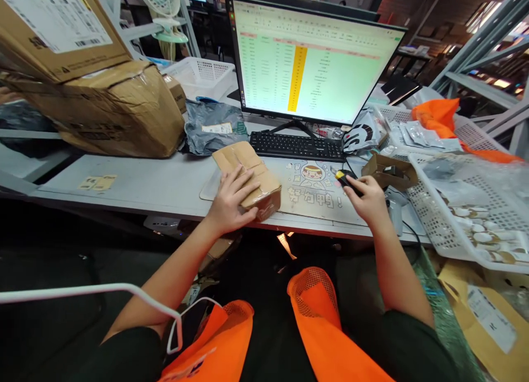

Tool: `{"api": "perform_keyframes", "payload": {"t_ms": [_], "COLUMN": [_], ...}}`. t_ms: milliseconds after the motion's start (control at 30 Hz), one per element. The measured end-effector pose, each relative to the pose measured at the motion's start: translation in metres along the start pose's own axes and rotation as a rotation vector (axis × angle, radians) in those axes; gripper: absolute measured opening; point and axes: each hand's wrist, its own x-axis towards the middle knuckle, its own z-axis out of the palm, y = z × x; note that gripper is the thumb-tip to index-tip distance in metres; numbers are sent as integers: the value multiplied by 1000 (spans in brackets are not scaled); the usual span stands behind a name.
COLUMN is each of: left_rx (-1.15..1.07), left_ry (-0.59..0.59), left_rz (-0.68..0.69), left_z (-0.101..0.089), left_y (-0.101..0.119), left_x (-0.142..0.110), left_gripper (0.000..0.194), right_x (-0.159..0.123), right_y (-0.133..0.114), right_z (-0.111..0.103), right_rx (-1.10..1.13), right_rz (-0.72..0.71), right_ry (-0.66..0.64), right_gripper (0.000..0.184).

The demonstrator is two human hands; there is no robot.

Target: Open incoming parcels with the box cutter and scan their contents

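On the desk in front of me lies a small brown cardboard box [264,184], tilted, with shiny tape on its near side. My left hand [235,200] grips it from the left, fingers across its top and thumb low on the near side. To the right, my right hand [366,197] is closed around a black and yellow utility knife [341,176], whose tip points away to the left. The knife is apart from the box, above a desk mat [312,192] with a cartoon drawing. Part of the knife is hidden by my fingers.
Behind the box stand a black keyboard [295,145] and a monitor [314,68]. Large cartons [119,106] and a grey plastic parcel [215,125] are at the left. White baskets [425,205] and a small open box [388,171] stand at the right.
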Motion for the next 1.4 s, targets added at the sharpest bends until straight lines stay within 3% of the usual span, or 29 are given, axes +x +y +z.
{"api": "perform_keyframes", "payload": {"t_ms": [67, 200, 300, 433, 467, 533, 600, 667, 800, 900, 1033, 1233, 1400], "left_rx": [-69, -57, -114, -355, -438, -579, -591, -454, -210, -110, -33, -49, -28], "left_ry": [86, 467, 537, 909, 934, 886, 831, 793, 591, 527, 481, 587, 578], "left_rz": [-111, -563, -549, -457, -434, -390, -354, -292, 10, 130, 74, 166, 160], "left_z": [-10, -13, 5, 29, 31, 31, 29, 27, 30, 35, 39, 42, 42], "left_y": [-16, -31, -38, -81, -95, -116, -120, -104, -46, -25, -29, -28, -25], "left_x": [-9, -29, -30, 5, 18, 42, 57, 55, 19, -3, -6, -1, -2], "left_gripper": [43, 44, 49, 30, 26, 21, 22, 33, 70, 61, 58, 51, 49], "right_x": [-24, -71, -86, -82, -78, -67, -55, -45, -32, -27, -20, -18, -17], "right_y": [8, 5, -2, -21, -30, -54, -81, -108, -141, -149, -149, -142, -140], "right_z": [6, 29, 43, 45, 43, 38, 33, 31, 36, 42, 43, 41, 49], "right_rx": [62, 145, 214, 292, 309, 347, 383, 406, 385, 341, 298, 280, 314], "right_rz": [55, 162, 163, 49, 4, -103, -219, -314, -399, -418, -417, -443, -471], "right_ry": [-41, -81, -55, -29, -36, -59, -84, -102, -137, -157, -169, -168, -93], "right_gripper": [47, 48, 45, 39, 37, 34, 32, 32, 33, 33, 33, 31, 30]}}
